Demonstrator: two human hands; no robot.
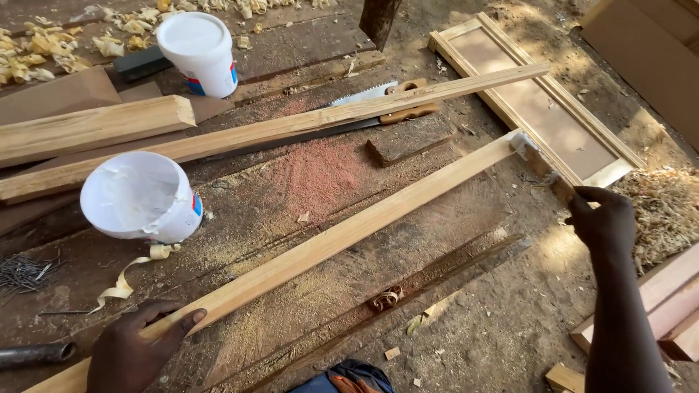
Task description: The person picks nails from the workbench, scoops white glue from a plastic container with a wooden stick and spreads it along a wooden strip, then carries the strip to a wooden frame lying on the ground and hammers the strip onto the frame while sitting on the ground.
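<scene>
A long pale wooden strip (342, 234) lies slantwise across the worn workbench (306, 182). My left hand (135, 349) presses on its near end at the lower left. White glue is smeared on the strip's far end (521, 143). My right hand (603, 218) is past that end, fingers closed on a small brown stick (561, 188) that touches the glued tip. An open white tub of glue (140, 196) lies on its side to the left of the strip.
A second long strip (291, 127) lies over a handsaw (378, 102). A framed panel (539, 102) rests at the bench's far right. A closed white tub (198, 51), thicker timber (87, 127), nails (25, 273), shavings and sawdust are about. Boards (666, 306) lie on the ground.
</scene>
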